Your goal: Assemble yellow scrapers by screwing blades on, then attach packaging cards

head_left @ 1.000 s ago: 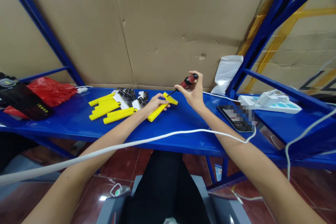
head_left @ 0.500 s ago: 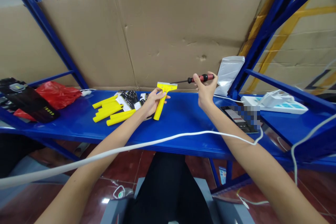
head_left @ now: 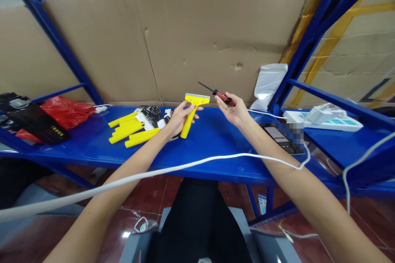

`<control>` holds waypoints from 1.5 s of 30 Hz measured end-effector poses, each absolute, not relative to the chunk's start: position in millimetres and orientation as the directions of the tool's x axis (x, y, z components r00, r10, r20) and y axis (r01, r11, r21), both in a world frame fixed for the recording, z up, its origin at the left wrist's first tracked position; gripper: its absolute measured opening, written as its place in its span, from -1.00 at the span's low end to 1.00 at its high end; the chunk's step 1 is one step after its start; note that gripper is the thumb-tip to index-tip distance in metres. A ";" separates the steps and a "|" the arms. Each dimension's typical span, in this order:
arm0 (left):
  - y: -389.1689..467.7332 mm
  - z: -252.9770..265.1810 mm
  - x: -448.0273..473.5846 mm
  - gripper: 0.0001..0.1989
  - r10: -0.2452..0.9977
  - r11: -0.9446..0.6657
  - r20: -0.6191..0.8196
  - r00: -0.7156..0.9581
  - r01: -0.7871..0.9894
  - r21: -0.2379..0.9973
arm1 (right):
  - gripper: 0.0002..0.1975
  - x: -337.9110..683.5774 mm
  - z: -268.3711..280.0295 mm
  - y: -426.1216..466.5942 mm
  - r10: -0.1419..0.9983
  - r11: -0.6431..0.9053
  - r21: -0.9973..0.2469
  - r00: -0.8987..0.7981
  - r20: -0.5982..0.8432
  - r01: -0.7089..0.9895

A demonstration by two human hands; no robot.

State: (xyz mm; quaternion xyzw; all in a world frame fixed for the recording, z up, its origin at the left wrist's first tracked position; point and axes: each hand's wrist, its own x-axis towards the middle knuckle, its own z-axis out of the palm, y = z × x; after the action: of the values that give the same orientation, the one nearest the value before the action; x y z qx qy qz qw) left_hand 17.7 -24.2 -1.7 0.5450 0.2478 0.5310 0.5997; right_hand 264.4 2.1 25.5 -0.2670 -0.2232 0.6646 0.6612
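My left hand (head_left: 180,120) is closed around the neck of a yellow scraper (head_left: 188,124). The scraper's wide head, with a metal strip along its top edge, faces away from me. In my right hand (head_left: 233,111) is a screwdriver (head_left: 221,95) with a red and black handle. Its shaft points up and to the left, and the tip is apart from the scraper, above its head. Left of my left hand, several yellow scrapers (head_left: 126,132) lie on the blue shelf (head_left: 212,144), with black and white packaging cards (head_left: 148,117) at their far ends.
A black bottle (head_left: 33,119) and a red plastic bag (head_left: 66,111) are at the left. A phone (head_left: 279,134) and a white power strip (head_left: 336,123) lie at the right, near a white packet (head_left: 270,84). A white cable (head_left: 173,167) crosses in front. Cardboard (head_left: 216,28) stands behind.
My right hand has moved left and closer to me, and the screwdriver has tilted, its tip lifting away from the scraper's head. My left hand keeps the scraper in nearly the same place.
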 end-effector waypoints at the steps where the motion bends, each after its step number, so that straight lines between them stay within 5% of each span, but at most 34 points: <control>1: -25.3 -1.4 18.7 -0.47 0.908 -0.170 0.286 0.305 -0.355 0.919 | -0.92 263.5 26.0 0.9 0.998 -0.041 -0.653 -0.004 -0.059 -0.756; 10: -31.5 2.8 24.9 -0.48 0.909 -0.243 0.333 0.249 -0.330 0.912 | -0.72 257.4 23.9 -5.9 0.983 -0.159 -0.737 -0.173 -0.057 -0.657; 14: -35.2 4.1 27.9 -0.43 0.898 -0.262 0.353 0.261 -0.327 0.908 | -0.66 245.9 15.8 -11.5 0.967 0.004 -0.872 -0.220 0.128 -0.490; 19: -37.9 3.7 32.5 -0.39 0.898 -0.268 0.355 0.262 -0.315 0.911 | -0.59 231.2 8.8 -21.8 0.900 0.177 -0.875 -0.285 0.329 -0.451; 31: -30.1 -4.5 33.6 -0.42 0.901 -0.276 0.344 0.265 -0.262 0.925 | -0.54 232.4 6.5 -20.1 0.895 0.318 -0.872 -0.185 0.406 -0.373; 38: -23.3 -14.4 30.0 -0.45 0.876 -0.358 0.357 0.325 -0.059 0.932 | -0.53 235.3 9.9 -16.3 0.908 0.358 -0.836 -0.051 0.415 -0.416; 45: -17.9 -21.5 30.0 -0.58 0.865 -0.471 0.460 0.200 0.010 0.882 | -0.47 241.0 9.9 -6.1 0.919 0.362 -0.805 0.038 0.391 -0.471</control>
State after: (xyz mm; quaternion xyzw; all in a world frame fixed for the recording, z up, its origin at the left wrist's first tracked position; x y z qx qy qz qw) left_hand 30.0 -17.9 -21.5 0.6660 0.3284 0.5403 0.3959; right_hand 241.0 -6.1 9.9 -0.2396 -0.4683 0.5114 0.6795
